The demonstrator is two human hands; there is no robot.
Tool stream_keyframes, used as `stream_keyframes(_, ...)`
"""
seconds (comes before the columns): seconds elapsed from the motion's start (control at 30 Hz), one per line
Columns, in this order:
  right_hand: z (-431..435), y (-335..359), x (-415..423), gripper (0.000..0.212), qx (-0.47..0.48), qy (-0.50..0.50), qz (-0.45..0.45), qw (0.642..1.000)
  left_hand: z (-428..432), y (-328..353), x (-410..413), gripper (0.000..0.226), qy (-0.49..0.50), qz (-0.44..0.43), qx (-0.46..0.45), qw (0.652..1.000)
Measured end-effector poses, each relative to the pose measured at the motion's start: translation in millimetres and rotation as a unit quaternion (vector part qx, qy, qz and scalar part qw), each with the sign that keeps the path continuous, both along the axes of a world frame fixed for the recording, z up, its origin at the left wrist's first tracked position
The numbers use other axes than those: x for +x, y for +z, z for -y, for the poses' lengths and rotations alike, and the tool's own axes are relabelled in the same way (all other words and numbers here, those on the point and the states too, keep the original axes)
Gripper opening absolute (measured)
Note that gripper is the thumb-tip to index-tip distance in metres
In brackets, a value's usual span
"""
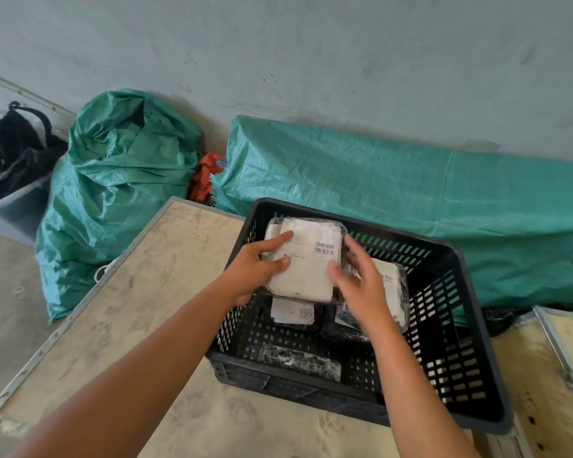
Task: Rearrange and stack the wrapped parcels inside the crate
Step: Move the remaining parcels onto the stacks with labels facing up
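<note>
A black slotted plastic crate (pixel 460 368) stands on a wooden table. My left hand (pixel 255 269) grips the left edge of a white-labelled wrapped parcel (pixel 306 259), held at the crate's far left above another labelled parcel (pixel 293 312). My right hand (pixel 361 289) hovers with spread fingers by the held parcel's right edge; contact is unclear. Partly hidden behind that hand, a third wrapped parcel (pixel 394 285) leans to the right. A small dark wrapped parcel (pixel 300 361) lies on the crate floor near the front wall.
The wooden table (pixel 139 312) has a metal edge. Behind it lie a stuffed green woven sack (pixel 119 180), a long green tarp-covered bundle (pixel 411 200) and red cloth (pixel 205 176). A grey tub with black bags (pixel 14 160) sits far left. Another wooden panel (pixel 563 352) is at right.
</note>
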State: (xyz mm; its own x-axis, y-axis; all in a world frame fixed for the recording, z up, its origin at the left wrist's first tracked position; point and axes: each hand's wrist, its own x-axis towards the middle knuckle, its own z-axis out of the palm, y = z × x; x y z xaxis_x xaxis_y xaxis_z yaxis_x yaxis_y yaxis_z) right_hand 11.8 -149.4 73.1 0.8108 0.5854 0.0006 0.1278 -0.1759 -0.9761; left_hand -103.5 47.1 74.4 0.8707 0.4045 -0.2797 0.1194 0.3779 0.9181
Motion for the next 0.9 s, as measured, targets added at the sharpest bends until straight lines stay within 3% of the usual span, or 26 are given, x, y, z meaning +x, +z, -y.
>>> stream_keyframes(0.07,2,-14,3,0.058,-0.045,0.036,0.042,0.997,6,-6,12,0.051,0.017,-0.022,0.025,0.999)
stream_keyframes(0.13,0,-26,13,0.057,-0.085,0.041,0.041,0.995,11,-12,25,0.054,-0.001,-0.059,0.113,0.992)
stream_keyframes(0.23,-6,-38,23,0.064,-0.135,0.039,0.016,0.99,11,-24,47,0.062,-0.067,-0.125,0.258,0.956)
stream_keyframes(0.33,-19,-54,27,0.07,-0.206,0.076,0.019,0.975,6,-40,64,0.066,-0.123,-0.207,0.331,0.913)
stream_keyframes(0.63,-40,-94,24,0.074,-0.316,0.089,0.01,0.944,4,-104,58,0.07,-0.115,-0.273,0.33,0.896)
stream_keyframes(0.77,-35,-105,28,0.092,-0.358,0.152,-0.004,0.921,2,-118,57,0.102,-0.22,-0.333,0.359,0.844)
stream_keyframes(0.9,-33,-105,30,0.129,-0.38,0.197,-0.041,0.903,-1,-116,58,0.132,-0.307,-0.357,0.385,0.793)
